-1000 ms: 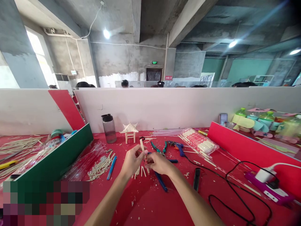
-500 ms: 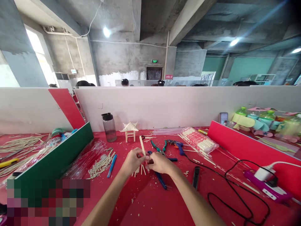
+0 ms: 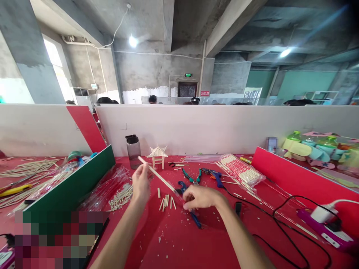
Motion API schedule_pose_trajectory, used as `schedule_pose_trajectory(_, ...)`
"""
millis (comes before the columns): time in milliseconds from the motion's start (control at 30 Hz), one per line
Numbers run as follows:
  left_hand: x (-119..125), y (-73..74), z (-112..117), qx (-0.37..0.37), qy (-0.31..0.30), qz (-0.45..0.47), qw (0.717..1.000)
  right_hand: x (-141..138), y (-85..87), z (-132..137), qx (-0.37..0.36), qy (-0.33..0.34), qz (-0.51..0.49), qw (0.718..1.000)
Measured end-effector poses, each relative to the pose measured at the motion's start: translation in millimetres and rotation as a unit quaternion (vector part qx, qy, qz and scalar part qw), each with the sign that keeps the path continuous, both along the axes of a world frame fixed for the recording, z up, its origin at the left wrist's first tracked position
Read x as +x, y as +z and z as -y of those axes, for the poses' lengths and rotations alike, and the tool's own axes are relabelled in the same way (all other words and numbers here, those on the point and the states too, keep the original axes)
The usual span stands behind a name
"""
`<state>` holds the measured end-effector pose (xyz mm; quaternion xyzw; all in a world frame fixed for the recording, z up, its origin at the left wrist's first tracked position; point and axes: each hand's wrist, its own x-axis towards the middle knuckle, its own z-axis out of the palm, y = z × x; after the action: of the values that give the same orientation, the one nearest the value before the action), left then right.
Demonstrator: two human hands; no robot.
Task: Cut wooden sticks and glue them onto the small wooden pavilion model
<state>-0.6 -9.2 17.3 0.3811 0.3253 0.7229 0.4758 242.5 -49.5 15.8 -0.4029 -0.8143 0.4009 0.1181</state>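
Note:
My left hand [image 3: 141,183] pinches the upper part of a few long wooden sticks [image 3: 161,178], which slant down to the right. At their lower end, which looks wrapped in clear and red plastic, my right hand [image 3: 200,197] has its fingers closed; exactly what they grip is partly hidden. Beneath the sticks lie several short cut stick pieces [image 3: 167,201]. Blue-handled cutters [image 3: 195,219] lie partly under my right hand, and green-handled pliers [image 3: 193,177] are just beyond it. A small stick-built pavilion [image 3: 157,157] stands upright behind my left hand.
A water bottle [image 3: 133,151] stands by the pavilion. To the right are a blue glue gun [image 3: 215,177], a packet of sticks [image 3: 241,170], loose black cable [image 3: 276,209] and a purple power strip [image 3: 327,229]. A pile of short sticks [image 3: 121,198] lies left. Low dividers [image 3: 70,179] border the table.
My hands have moved apart. The sticks have gone from near upright to a slant, my left hand now higher on them. The short pieces below are uncovered. The view has shifted slightly.

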Motion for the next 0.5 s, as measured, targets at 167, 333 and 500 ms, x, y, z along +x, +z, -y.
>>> schedule_pose_trajectory(167, -35.2, 2.1, -11.2, -0.066, 0.025, 0.017, 0.997, 12.1, -2.2, -5.8, -0.05, -0.061, -0.137, 0.987)
schedule_pose_trajectory(333, -17.4, -3.3, -0.6, -0.081, -0.119, -0.182, 0.973, 1.1, 2.7, -4.0, -0.055, -0.113, -0.279, 0.952)
schedule_pose_trajectory(500, 14.0, -10.9, 9.5, -0.051, -0.155, -0.266, 0.95, -26.8, -4.1, 3.0, -0.099, -0.08, -0.294, 0.947)
